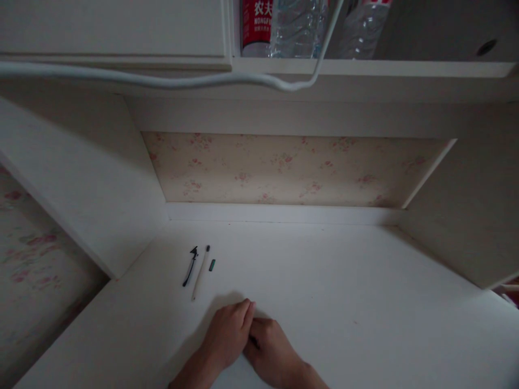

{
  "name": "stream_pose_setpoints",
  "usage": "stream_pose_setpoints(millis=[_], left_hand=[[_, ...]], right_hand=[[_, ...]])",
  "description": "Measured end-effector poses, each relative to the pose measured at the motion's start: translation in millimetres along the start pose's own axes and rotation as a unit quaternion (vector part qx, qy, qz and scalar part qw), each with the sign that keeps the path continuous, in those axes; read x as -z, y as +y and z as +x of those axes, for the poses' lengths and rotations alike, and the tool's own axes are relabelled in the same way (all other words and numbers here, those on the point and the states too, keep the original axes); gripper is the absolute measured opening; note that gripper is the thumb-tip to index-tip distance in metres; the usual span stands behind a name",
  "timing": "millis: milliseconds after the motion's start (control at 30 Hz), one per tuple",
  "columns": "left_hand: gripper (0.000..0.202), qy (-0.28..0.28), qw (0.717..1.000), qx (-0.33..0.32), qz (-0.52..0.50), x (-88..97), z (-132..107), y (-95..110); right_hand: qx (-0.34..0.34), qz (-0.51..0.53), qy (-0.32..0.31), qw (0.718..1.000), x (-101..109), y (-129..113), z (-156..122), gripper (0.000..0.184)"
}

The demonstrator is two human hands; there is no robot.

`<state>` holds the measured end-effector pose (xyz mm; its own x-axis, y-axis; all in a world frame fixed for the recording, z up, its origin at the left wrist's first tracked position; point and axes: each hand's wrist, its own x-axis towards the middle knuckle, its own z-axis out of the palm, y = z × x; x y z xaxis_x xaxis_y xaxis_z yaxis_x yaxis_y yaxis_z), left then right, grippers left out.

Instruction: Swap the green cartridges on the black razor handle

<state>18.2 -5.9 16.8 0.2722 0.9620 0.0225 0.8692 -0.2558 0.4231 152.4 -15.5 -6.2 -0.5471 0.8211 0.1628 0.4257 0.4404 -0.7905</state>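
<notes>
My left hand (229, 330) and my right hand (272, 350) meet at the front of the white desk, touching each other with fingers curled in. A small dark patch shows between them; whether it is an object or shadow I cannot tell. Beyond my left hand lies a pale toothbrush (200, 274) with a dark head pointing to the back. To its left is a thin black item with a wider angled top (190, 267), perhaps a razor. A small dark green strip (212, 265) rests right of the toothbrush.
White side panels (121, 162) flank the desk (324, 292), with floral wallpaper (284, 167) behind. Overhead, a shelf (365, 67) holds water bottles (300, 29) and a red-labelled one (257, 24). A white cable (182, 82) hangs across its front.
</notes>
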Motion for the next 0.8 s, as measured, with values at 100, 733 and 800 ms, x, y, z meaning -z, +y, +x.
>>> stream_pose_setpoints(millis=[100,733,800], left_hand=[[0.041,-0.003,1.000,0.001,-0.006,-1.0,0.0,-0.4],[0.041,0.000,1.000,-0.001,-0.015,-2.0,0.1,-0.9],[0.041,0.001,1.000,-0.001,-0.018,-2.0,0.6,-1.3]], right_hand=[[0.000,0.003,-0.003,1.000,0.8,-1.3,0.4,0.026],[0.004,0.008,0.006,1.000,0.9,-0.9,-0.4,0.025],[0.008,0.008,0.008,1.000,1.2,-1.9,-0.3,0.025]])
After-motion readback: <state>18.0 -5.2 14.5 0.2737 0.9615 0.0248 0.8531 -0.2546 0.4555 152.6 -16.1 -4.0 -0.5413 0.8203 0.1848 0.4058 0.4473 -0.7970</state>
